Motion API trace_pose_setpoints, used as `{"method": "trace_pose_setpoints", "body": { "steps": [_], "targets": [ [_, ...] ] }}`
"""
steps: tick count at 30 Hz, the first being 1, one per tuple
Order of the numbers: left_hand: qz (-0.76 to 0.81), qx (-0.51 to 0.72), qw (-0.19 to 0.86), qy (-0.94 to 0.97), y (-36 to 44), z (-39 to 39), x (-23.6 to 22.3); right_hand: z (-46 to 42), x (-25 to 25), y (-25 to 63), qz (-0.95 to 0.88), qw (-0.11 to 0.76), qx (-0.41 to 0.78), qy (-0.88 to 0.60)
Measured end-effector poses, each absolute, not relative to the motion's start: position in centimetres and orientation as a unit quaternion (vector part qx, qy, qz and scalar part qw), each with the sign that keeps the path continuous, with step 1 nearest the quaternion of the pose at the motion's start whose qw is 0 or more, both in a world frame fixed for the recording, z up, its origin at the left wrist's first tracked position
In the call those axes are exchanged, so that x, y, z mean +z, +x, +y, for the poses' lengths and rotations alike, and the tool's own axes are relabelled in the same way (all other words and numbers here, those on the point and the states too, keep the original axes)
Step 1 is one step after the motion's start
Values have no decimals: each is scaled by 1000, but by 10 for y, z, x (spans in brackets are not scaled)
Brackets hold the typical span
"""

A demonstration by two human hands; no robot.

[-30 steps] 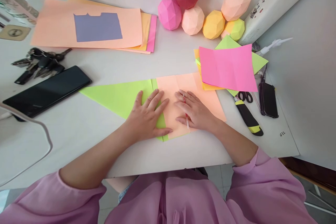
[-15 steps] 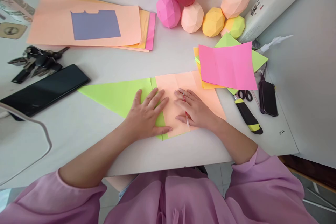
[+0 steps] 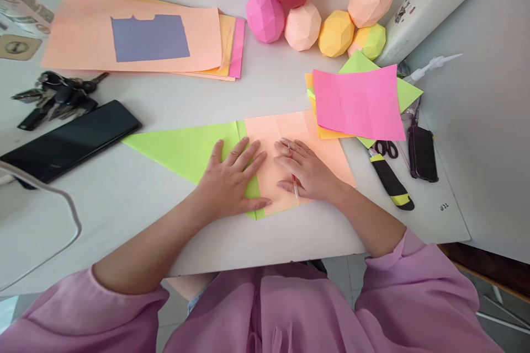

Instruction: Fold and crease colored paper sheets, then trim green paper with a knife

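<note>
My left hand (image 3: 232,182) lies flat with its fingers spread, pressing on a lime green paper triangle (image 3: 182,149) where that meets a peach paper sheet (image 3: 318,146). My right hand (image 3: 308,174) rests on the peach sheet, its fingers stretched out. A thin red and clear pen (image 3: 293,176) is tucked between them. The two hands sit close together, apart by a narrow strip of peach paper.
A pink creased sheet (image 3: 358,102) tops a small paper pile at right, beside scissors (image 3: 387,149), a yellow-black cutter (image 3: 391,182) and a black case (image 3: 422,154). Paper polyhedra (image 3: 304,25) stand at the back. A paper stack (image 3: 132,38), keys (image 3: 56,96) and a phone (image 3: 70,140) lie left.
</note>
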State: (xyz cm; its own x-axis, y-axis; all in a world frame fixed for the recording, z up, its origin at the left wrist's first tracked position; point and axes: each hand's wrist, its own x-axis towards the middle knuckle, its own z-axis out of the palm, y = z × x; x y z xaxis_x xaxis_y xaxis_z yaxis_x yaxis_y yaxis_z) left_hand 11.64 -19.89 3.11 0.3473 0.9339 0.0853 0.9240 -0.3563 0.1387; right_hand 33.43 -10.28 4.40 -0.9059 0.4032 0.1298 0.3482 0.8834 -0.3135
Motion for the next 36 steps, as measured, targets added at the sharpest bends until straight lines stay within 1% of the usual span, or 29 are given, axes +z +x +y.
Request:
{"method": "trace_pose_setpoints", "body": {
  "steps": [13, 30, 36],
  "targets": [
    [573, 49, 39, 817, 117, -198, 35, -104, 43, 334, -966, 105, 138, -193],
    [574, 50, 58, 816, 120, -196, 37, -103, 43, 334, -968, 110, 126, -187],
    [569, 63, 70, 817, 118, -197, 36, -104, 43, 334, -965, 97, 142, -197]
  ]
}}
